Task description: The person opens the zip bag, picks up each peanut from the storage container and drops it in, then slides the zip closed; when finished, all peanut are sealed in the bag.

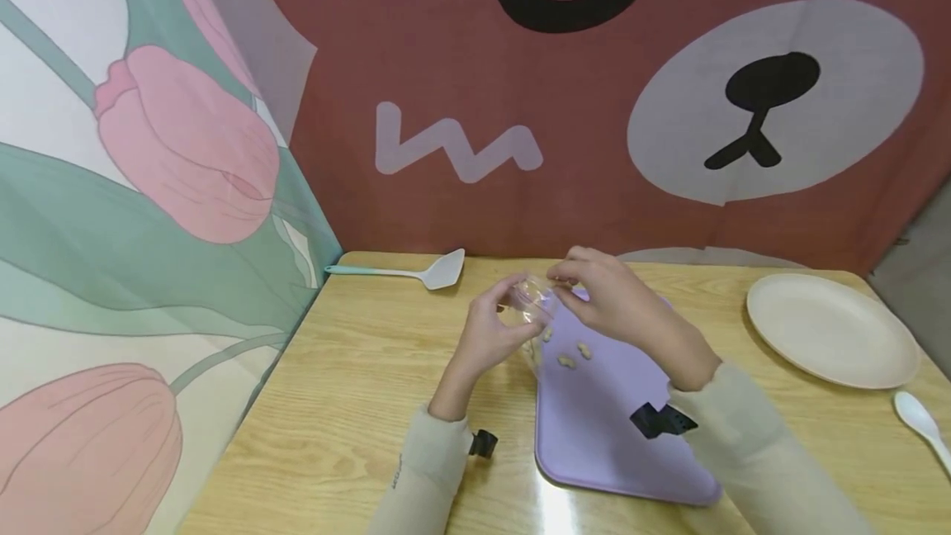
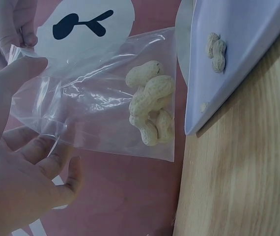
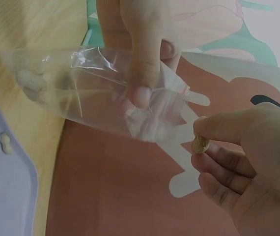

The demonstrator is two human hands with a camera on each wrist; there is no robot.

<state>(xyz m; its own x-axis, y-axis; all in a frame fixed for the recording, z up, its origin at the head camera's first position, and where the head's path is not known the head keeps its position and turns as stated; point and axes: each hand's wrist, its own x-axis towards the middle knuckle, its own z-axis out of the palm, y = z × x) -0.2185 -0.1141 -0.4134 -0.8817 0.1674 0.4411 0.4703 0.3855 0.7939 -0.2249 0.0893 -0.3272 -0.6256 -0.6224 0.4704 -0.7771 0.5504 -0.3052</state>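
Note:
A clear plastic bag (image 2: 93,101) hangs from my left hand (image 1: 486,329), which pinches it near the mouth between thumb and fingers. Several unshelled peanuts (image 2: 152,101) lie gathered at the bag's bottom end. Close to the bag's mouth is my right hand (image 1: 612,300); its thumb and fingertips pinch one peanut (image 3: 200,144), seen in the right wrist view just outside the opening. Below both hands lies a purple tray (image 1: 594,444), where a few loose peanuts (image 1: 567,362) rest near its left side.
At the back left of the wooden table (image 1: 357,370) lies a white spatula (image 1: 443,271) with a turquoise handle. A cream oval plate (image 1: 832,333) stands at the right, with a white spoon (image 1: 917,417) by it. Printed cloth (image 1: 475,213) hangs behind the table.

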